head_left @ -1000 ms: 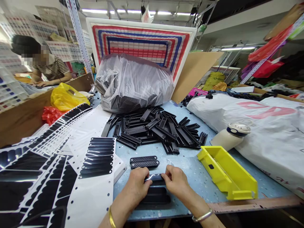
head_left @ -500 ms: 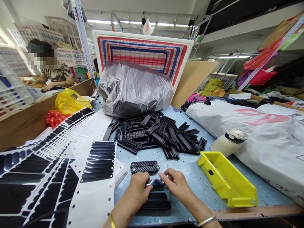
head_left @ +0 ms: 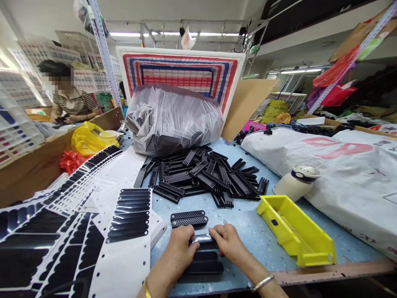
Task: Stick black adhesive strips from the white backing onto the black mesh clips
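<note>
Near the table's front edge, my left hand [head_left: 181, 249] is closed, thumb and fingers pinching the left end of a glossy black strip [head_left: 203, 239]. My right hand [head_left: 228, 241] grips the strip's right end, thumb on top and fingers curled at the side. The strip seems to lie on a black piece, mostly hidden by the hands. Just below, two smooth black rounded bars [head_left: 205, 268] lie side by side, partly covered by my left hand. Beyond my hands is a pair of black perforated handles [head_left: 189, 218]. To the left lies a white sheet of black stickers [head_left: 130, 215].
A heap of black slotted pieces [head_left: 198, 176] fills the middle, before a plastic-wrapped bundle [head_left: 176, 120]. On the right are a yellow bin [head_left: 297, 231], a cream bottle [head_left: 293, 186] and a white sack [head_left: 325, 155]. More sticker sheets [head_left: 56, 240] spread left. A person [head_left: 74, 99] sits far left.
My right hand's fingers have closed from a spread pose onto the strip's right end. My left hand keeps its pinch. The head view has shifted slightly.
</note>
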`<state>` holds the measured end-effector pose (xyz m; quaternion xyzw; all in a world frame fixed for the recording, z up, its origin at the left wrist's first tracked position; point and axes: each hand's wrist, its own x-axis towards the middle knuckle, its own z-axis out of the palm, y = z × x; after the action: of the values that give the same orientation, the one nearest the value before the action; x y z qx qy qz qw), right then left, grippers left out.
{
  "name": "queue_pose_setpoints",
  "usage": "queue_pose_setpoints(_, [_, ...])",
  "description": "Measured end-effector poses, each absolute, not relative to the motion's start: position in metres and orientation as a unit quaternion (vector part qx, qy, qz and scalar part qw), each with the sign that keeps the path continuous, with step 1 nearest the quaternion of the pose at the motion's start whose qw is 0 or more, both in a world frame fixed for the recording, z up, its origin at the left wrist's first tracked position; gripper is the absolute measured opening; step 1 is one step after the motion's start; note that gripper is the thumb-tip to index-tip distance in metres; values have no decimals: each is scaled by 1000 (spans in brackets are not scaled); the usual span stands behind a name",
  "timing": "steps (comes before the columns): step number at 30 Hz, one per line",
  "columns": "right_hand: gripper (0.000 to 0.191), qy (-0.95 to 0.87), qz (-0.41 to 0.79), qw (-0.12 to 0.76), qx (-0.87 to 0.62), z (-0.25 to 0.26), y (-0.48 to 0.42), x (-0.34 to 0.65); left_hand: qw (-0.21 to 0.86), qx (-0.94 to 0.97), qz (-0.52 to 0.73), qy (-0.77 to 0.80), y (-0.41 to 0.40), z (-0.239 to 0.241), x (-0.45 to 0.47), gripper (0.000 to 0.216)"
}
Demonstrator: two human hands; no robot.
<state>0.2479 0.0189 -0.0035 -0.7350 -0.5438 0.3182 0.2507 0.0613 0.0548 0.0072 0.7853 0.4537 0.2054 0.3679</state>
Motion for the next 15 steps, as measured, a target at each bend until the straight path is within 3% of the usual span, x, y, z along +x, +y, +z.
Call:
queue_pose_setpoints(7, [36,-513,374,290,-716,0,14,250,289,830,188,439,57,16,67,4])
queue_pose_setpoints(12, [35,-501,342,316,-729,4,13,242,209,873,185,400,61,3,67,26])
queue_pose_setpoints(15, [36,-507,360,314,-717,14,9,243,132,866,286,387,54,-1,39,34])
